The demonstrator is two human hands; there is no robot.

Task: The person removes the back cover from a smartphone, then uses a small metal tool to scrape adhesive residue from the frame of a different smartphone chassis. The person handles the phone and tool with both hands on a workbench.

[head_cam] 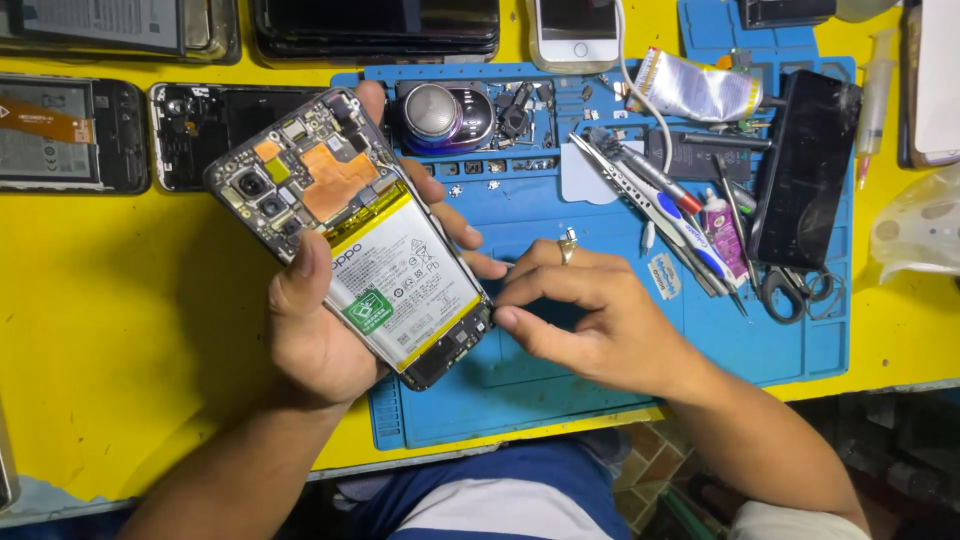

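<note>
Item: opened smartphone (352, 235), back cover off, white battery and copper-coloured shielding exposed, twin camera modules at the upper end. It was held tilted above the near left corner of the blue repair mat (560, 390), clear of the yellow worktop (130, 330).

Left hand (320, 330): clamped on the phone, thumb lying over the battery's left edge, fingers wrapped behind and showing along the right edge.

Right hand (590, 320): fingers pinched together at the phone's lower right corner, thumb tip touching the frame; a ring sat on one finger. Whether a small tool was held between the fingertips could not be told.

On the mat, far side: round purple-and-silver device (440, 117); crumpled silver tube (700, 92); cluster of pens and screwdrivers (670, 215) lying diagonally; dark phone panel (805, 170) propped slantwise; scissors (795, 292) at the right edge.

On the worktop, left: two further opened handsets (70, 135) lying flat, side by side. At the far edge: white phone (575, 30), face up, with a white cable (635, 85) running down from it.
</note>
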